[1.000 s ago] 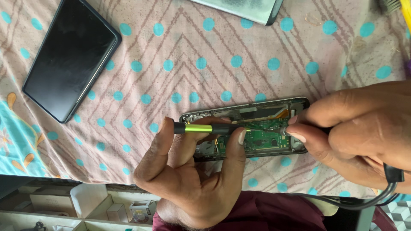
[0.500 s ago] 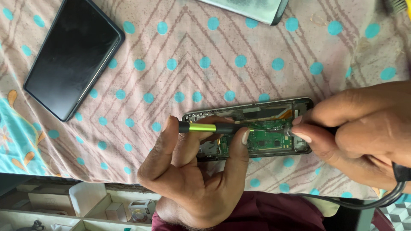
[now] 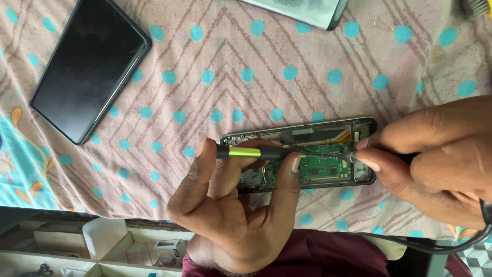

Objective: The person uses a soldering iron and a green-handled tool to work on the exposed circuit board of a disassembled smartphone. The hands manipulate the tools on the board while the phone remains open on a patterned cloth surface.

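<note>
Opened phone (image 3: 307,159) flat on dotted cloth (image 3: 246,77), unmoved. Left hand (image 3: 236,205) fingers pinching green-banded tool (image 3: 251,152), still over circuit board (image 3: 328,166). Right hand (image 3: 435,159) fingers pressed around cabled tool, tip at board's right end, unchanged.

Opened phone (image 3: 328,164), green board bared, lies flat under green-black tool (image 3: 251,152).

Pink cloth (image 3: 287,56) with teal dots and zigzag lines covering work surface, lying slightly creased. Soft daylight falling evenly across it. Below surface edge, white compartmented organiser (image 3: 110,241) sitting in shadow, small boxes showing inside. Grey patterned floor (image 3: 474,256) peeking at bottom right.
</note>
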